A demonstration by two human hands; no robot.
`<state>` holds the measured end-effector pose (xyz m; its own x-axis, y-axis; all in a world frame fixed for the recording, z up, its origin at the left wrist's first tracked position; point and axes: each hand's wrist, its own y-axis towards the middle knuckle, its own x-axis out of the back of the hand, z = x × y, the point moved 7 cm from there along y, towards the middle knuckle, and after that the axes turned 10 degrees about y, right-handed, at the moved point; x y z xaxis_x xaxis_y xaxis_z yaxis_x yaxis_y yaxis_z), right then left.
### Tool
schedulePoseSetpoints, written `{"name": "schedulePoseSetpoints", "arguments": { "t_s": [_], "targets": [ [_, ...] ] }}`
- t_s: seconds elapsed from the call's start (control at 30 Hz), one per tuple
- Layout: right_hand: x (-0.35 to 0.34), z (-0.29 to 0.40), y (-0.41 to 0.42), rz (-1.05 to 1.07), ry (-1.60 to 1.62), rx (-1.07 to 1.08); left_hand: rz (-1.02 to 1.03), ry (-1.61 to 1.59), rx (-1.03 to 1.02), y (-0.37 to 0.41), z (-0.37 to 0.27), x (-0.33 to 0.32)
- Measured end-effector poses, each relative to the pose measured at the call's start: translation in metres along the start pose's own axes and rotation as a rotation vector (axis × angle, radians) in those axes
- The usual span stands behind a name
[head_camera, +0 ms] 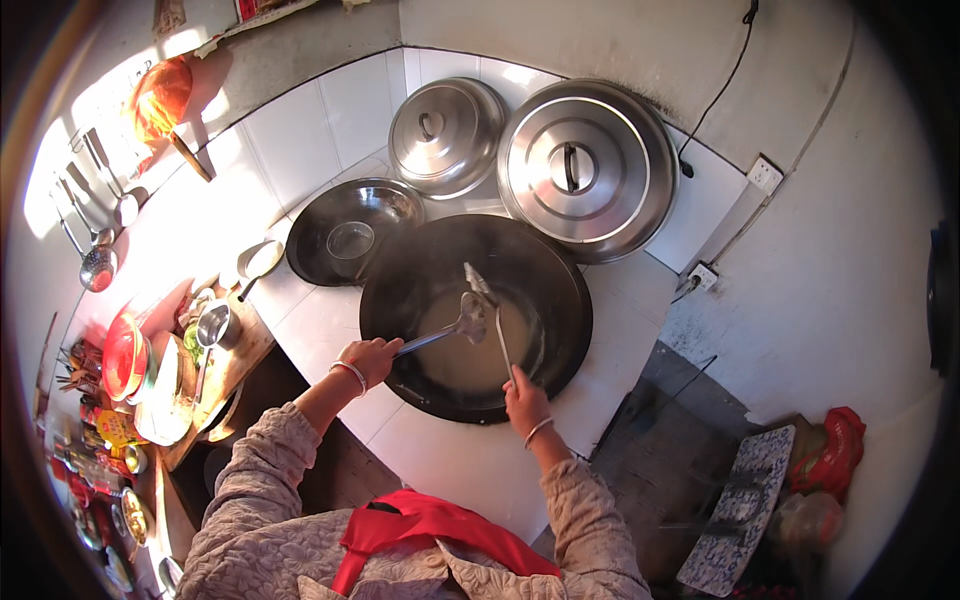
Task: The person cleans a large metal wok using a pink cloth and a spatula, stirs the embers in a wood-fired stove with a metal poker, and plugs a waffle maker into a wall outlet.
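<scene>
Before me a large black wok is set into a white-tiled stove top. Cloudy pale liquid covers its bottom. My left hand grips the handle of a metal ladle, whose bowl is above the liquid. In my right hand is the thin handle of a spatula. Its blade carries something whitish and points to the wok's far side. Ladle bowl and spatula appear to meet or overlap; I cannot tell whether they touch.
Two steel lids lean at the back wall. A smaller dark pan holding a clear bowl adjoins the wok. Left are a saucepan, a red basin and hanging utensils. A plugged wall socket is at right.
</scene>
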<state>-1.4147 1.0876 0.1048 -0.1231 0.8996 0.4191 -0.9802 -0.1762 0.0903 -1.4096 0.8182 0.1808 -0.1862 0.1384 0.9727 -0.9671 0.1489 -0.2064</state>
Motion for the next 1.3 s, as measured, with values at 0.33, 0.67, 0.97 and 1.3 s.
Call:
{"name": "schedulePoseSetpoints", "arguments": {
  "t_s": [0.33, 0.67, 0.97, 1.3],
  "targets": [
    [-0.016, -0.01, -0.015, -0.097, 0.112, -0.161, -0.002, -0.419, 0.121, -0.006, 0.009, -0.015],
    [-0.031, -0.003, -0.009, -0.066, -0.091, -0.077, 0.045, -0.549, 0.248, -0.003, 0.005, -0.032],
    [-0.035, 0.009, -0.036, -0.127, -0.012, 0.114, -0.071, -0.717, 0.238, 0.007, 0.007, -0.058],
    [-0.037, 0.003, -0.035, -0.145, -0.015, 0.135, -0.048, -1.082, 0.254, 0.015, -0.004, -0.078]
  ]
}}
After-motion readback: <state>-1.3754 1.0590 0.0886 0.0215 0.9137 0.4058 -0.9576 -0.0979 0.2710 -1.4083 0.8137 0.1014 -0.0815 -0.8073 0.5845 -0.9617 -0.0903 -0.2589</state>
